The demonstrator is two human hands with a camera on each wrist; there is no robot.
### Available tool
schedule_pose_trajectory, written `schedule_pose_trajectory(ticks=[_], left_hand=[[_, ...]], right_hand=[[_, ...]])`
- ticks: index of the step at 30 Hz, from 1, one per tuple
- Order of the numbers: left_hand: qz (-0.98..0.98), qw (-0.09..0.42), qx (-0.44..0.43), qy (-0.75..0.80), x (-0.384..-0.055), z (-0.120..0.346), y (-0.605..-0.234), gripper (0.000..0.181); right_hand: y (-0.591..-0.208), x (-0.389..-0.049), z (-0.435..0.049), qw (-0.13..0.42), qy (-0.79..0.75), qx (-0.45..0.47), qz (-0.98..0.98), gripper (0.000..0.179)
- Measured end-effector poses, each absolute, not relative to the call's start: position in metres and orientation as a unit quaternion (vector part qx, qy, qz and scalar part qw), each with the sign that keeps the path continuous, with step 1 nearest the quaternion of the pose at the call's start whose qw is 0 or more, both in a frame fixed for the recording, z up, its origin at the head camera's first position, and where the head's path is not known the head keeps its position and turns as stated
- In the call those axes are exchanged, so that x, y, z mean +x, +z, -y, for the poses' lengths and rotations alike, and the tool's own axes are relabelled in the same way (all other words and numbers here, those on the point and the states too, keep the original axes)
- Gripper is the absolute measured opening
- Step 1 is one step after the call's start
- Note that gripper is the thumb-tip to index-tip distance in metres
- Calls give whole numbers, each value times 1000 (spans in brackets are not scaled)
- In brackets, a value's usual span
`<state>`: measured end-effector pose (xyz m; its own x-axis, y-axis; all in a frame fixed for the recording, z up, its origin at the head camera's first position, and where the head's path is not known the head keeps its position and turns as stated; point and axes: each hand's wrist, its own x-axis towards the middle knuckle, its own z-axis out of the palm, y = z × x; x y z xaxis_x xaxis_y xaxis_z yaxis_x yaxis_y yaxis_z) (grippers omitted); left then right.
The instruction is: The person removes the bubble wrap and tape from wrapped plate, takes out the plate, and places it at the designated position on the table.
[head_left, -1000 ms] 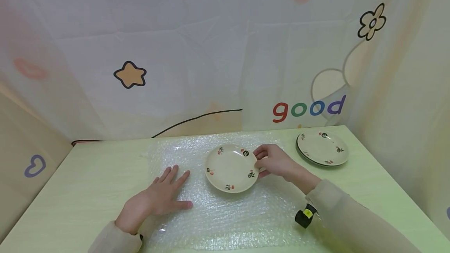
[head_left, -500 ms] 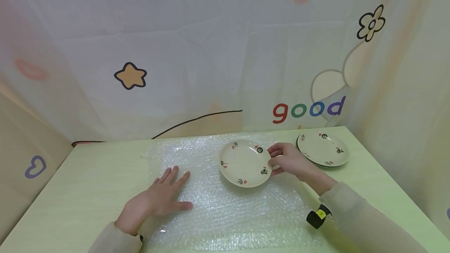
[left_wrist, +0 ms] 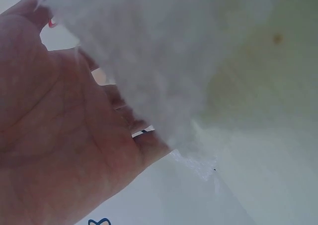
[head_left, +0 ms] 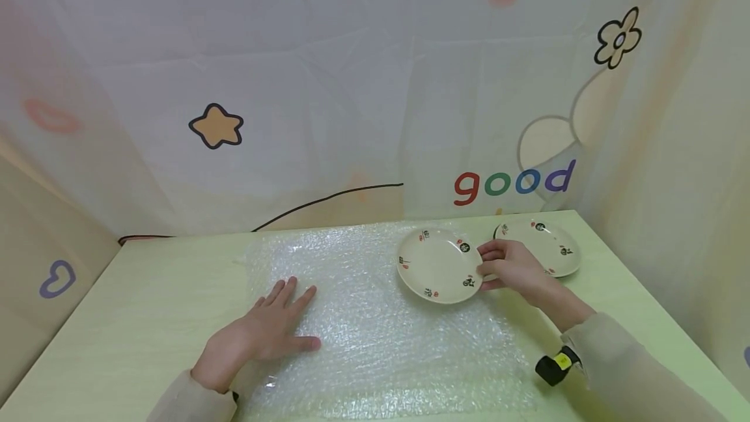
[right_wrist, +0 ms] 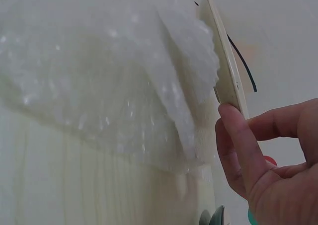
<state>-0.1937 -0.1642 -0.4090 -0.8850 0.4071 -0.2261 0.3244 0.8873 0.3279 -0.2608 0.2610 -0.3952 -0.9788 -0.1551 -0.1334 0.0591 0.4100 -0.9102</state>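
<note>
A cream plate with small red and black prints along its rim is over the right part of a bubble wrap sheet. My right hand pinches this plate by its right edge, thumb on one face and fingers on the other, as the right wrist view also shows with the plate edge-on. My left hand lies with its fingers spread on the left part of the bubble wrap. In the left wrist view the palm shows beside the wrap.
Stacked plates of the same print stand at the back right, partly hidden behind my right hand. A pale green table bears everything. Printed curtains close off the back and both sides.
My right hand has carried the plate to the right and slightly back, toward the stacked plates, which it now partly covers. My left hand has stayed in place.
</note>
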Motion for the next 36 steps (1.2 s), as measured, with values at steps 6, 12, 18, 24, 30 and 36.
schedule_pose_trajectory(ticks=[6, 12, 18, 24, 30, 36], left_hand=[[-961, 141, 191, 143, -194, 164, -409, 95], [-960, 141, 191, 147, -193, 164, -408, 96], [-960, 141, 190, 150, -193, 164, -408, 95], [-960, 142, 190, 150, -193, 164, -409, 95], [-961, 143, 186, 148, -193, 164, -409, 95], [-960, 141, 189, 148, -193, 164, -410, 95]], right_hand=[[-393, -258, -279, 92, -534, -23, -840, 48], [-392, -260, -293, 85, -539, -17, -838, 50], [-395, -262, -306, 75, -554, -9, -829, 52], [-398, -260, -318, 63, -570, -6, -819, 53], [-401, -256, -331, 57, -585, -2, -809, 57], [-401, -255, -340, 50, -594, 5, -803, 61]])
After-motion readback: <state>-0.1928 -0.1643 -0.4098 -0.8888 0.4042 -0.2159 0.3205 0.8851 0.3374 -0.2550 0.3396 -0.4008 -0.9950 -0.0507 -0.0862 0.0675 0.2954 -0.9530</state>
